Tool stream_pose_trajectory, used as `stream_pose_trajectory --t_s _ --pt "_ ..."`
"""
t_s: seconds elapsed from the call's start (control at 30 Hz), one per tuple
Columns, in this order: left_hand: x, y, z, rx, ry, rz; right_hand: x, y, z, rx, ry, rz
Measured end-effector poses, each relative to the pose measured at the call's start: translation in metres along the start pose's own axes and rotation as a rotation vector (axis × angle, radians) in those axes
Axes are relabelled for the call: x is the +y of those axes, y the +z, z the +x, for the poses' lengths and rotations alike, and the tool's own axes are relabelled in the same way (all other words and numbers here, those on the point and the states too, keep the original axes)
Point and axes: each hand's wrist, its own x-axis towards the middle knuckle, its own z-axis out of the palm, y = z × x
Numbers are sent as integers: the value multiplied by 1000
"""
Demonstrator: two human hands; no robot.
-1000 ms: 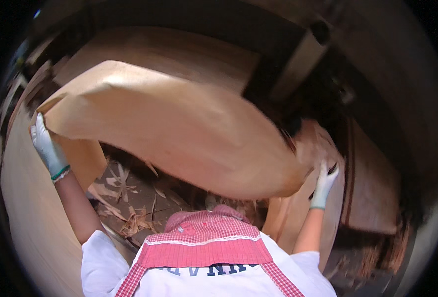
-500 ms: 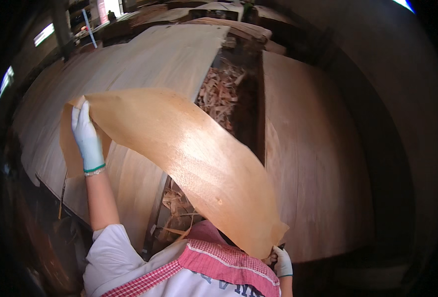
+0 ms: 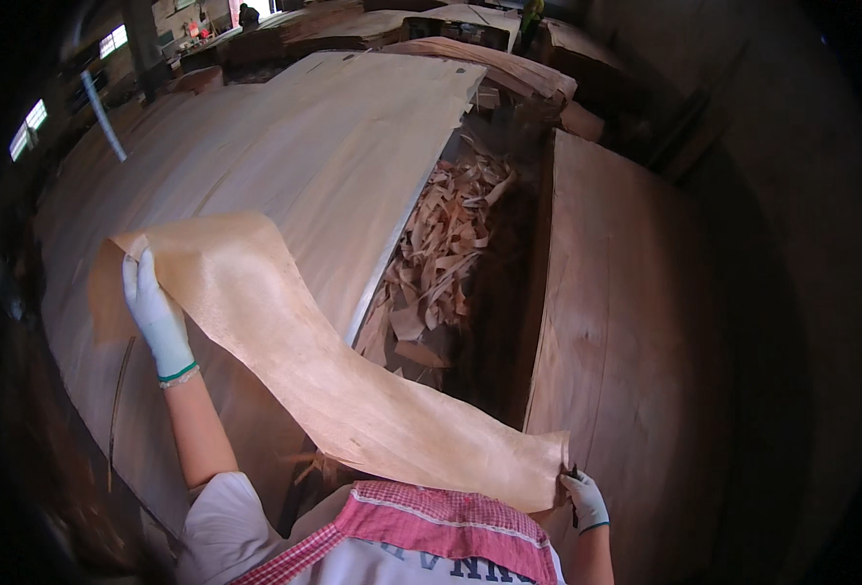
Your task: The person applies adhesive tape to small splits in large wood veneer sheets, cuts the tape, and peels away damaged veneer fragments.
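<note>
A long, thin, tan strip of wood veneer (image 3: 324, 380) hangs in a sagging curve between my hands, above the stacks. My left hand (image 3: 161, 317), in a white glove with a green cuff edge, is raised at the far left end and closed on it; that end bends over and droops past the fingers. Low on the right, my right hand (image 3: 592, 502), gloved alike, is closed at the strip's other end. A small dark slim tool (image 3: 575, 492) sticks up from its fingers; its exact kind is hard to make out.
Broad veneer sheets lie stacked on the left (image 3: 353, 127) and right (image 3: 616, 292). Between them runs a dark gap with a heap of veneer scraps (image 3: 440, 239). More stacks (image 3: 489, 63) stand at the back. A pale pole (image 3: 104, 117) rises at the far left.
The strip has dropped from a high arch into a sag in its middle. My left hand has come down slightly; my right hand has shifted a little right and up. The view has turned somewhat.
</note>
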Motion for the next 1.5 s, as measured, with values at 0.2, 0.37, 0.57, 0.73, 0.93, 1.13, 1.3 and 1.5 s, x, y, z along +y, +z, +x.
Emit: stream_pose_trajectory --t_s 0.2,0.37,0.57,0.73,0.93,1.13,1.3,1.5 --pt "-121 123 68 35 12 61 -137 35 175 -1 -59 -12" --pt "-173 172 73 118 160 261 -233 48 293 -262 -69 -160" --pt "-219 273 51 230 94 413 -306 31 454 -388 78 -753" --pt "-284 393 66 230 120 452 -366 6 568 -414 94 -530" --pt "-410 539 128 184 162 371 -491 -15 678 -309 60 -432" --pt "-493 676 210 147 176 352 -628 -6 812 -209 -224 -102" --pt "-543 747 250 245 265 537 -769 11 972 -214 -363 -189" --pt "-576 793 270 477 292 529 -974 84 1170 -425 -666 -68"
